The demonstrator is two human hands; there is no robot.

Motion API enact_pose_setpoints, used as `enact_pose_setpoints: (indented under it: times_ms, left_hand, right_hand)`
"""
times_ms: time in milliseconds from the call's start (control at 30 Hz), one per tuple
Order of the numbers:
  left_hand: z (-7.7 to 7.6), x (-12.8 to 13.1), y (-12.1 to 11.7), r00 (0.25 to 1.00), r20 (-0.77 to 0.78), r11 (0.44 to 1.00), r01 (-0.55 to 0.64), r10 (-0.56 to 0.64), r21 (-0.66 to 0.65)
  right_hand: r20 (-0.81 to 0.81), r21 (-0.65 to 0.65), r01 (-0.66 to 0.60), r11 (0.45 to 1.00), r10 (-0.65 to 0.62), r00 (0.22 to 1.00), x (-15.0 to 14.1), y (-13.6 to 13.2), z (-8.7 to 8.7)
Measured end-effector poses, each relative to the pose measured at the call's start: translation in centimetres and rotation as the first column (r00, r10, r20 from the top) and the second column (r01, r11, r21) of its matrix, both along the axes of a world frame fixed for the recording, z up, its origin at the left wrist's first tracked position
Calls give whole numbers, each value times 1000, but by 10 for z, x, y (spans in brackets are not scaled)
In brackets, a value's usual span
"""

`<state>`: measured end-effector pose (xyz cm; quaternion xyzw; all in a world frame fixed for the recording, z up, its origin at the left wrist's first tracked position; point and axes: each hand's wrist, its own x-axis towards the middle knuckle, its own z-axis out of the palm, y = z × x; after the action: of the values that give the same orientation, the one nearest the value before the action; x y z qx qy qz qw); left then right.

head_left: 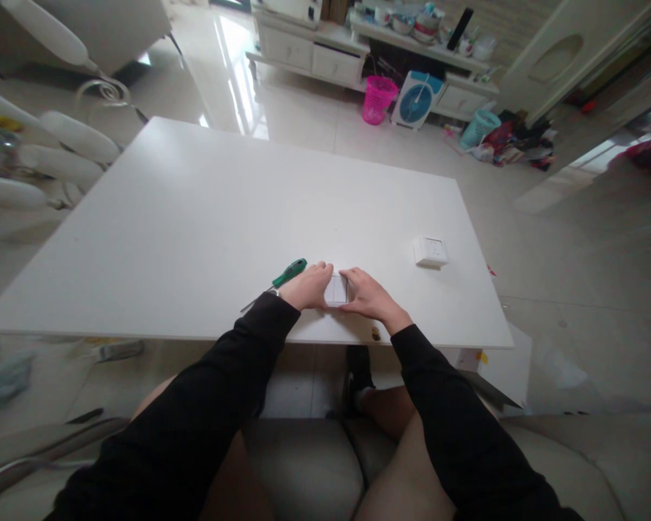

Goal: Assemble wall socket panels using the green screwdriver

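Observation:
Between my two hands sits a white wall switch (336, 289) with a split face, close to the table's near edge. My left hand (310, 284) grips its left side, fingers at the back edge and thumb at the front. On the opposite side my right hand (364, 291) is closed round the switch in the same way. A green-handled screwdriver (290, 272) lies beside my left wrist, its metal shaft partly behind the cuff. Small brownish-gold pieces (376, 333), too small to name, lie by the near edge below my right wrist.
A white socket box (430, 251) stands on the white table (222, 195) to the right. White chair parts (65, 159) come close to the table's left edge. Across the floor are a pink basket (378, 100), a blue-and-white fan (417, 100) and a cabinet (287, 51).

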<state>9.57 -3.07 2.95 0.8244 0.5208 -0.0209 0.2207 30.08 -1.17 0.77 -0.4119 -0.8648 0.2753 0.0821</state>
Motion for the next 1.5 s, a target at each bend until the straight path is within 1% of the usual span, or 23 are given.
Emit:
enact_pose_setpoints:
  times_ms: [167,267,400,600,700,800,933,1033,1200,1400,1500]
  left_hand:
    - [-8,-2,3,999,36,1000,-12,12,-23]
    - [-12,-3,4,999,46,1000,-4,5,-8]
    - [-13,-4,4,997,83,1000,-11,10,14]
    - [-12,-5,8,995,94,999,-38,39,-11]
    - [-14,-7,9,991,125,999,-41,42,-6]
    - [-17,-10,8,988,155,1000,-20,21,-7]
    - [-16,-13,6,987,162,1000,2,1,-19]
    - [-14,-13,7,991,130,1000,-2,5,-23]
    - [-12,-11,7,992,119,999,32,-31,-3]
    - [-9,-9,7,996,90,1000,28,-26,-14]
    - [-11,-9,7,995,98,1000,22,-21,-13]
  right_hand:
    - [6,-8,-6,1000,6,1000,0,-1,3]
    - [18,-7,9,1000,-9,1000,-1,-1,3]
    - [38,11,14,1000,-14,999,-2,0,3]
    - [25,26,22,999,-23,999,-2,1,1]
    - [2,7,16,1000,-16,1000,0,2,0]
    - [-25,-24,18,1000,-18,1000,2,2,-1]
    - [-58,-70,31,997,-35,998,3,3,-1]
    - [-71,-69,29,997,-34,997,2,2,0]
    - [-22,-37,19,999,-20,1000,-2,0,3]
    - [32,-19,41,999,-41,999,-4,-3,5]
    - [36,-21,60,998,-59,998,-5,-5,6]
